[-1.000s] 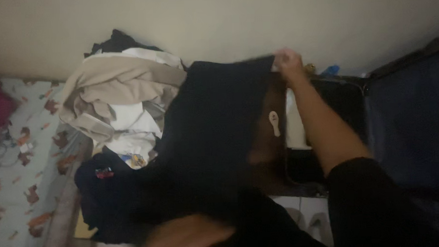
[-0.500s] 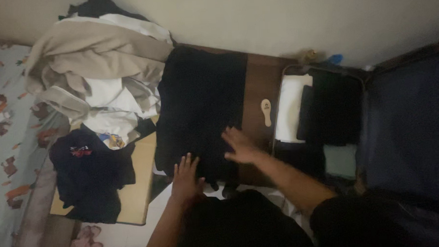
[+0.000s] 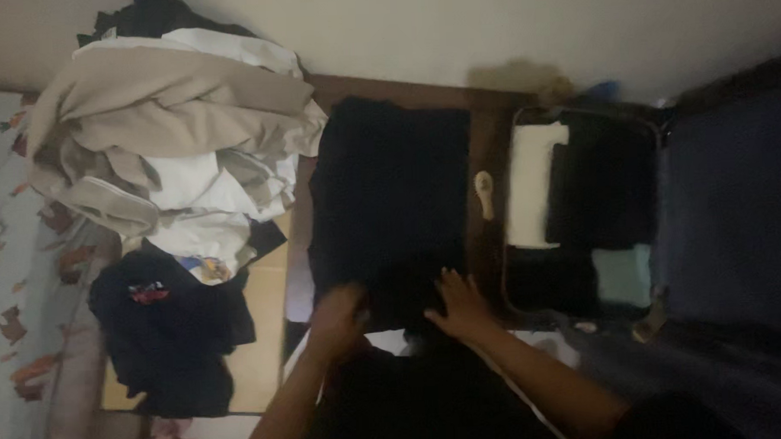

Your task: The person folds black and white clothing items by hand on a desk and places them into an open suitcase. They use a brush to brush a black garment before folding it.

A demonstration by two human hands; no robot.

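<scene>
A black garment [image 3: 390,202] lies spread flat on a brown surface [image 3: 483,138] in front of me. My left hand [image 3: 337,312] rests at its near left edge, fingers curled on the cloth. My right hand [image 3: 458,304] lies on its near right edge, fingers apart. Whether either hand grips the cloth is blurred.
A pile of beige and white clothes [image 3: 171,141] lies to the left, with a dark garment [image 3: 165,331] below it. An open suitcase [image 3: 580,204] holds folded white and black clothes on the right, its dark blue lid [image 3: 728,208] raised. A small pale brush [image 3: 485,190] lies between the black garment and the suitcase.
A second ago I held the black garment up in the air. It now lies flat, and both hands have slid to its near edge.
</scene>
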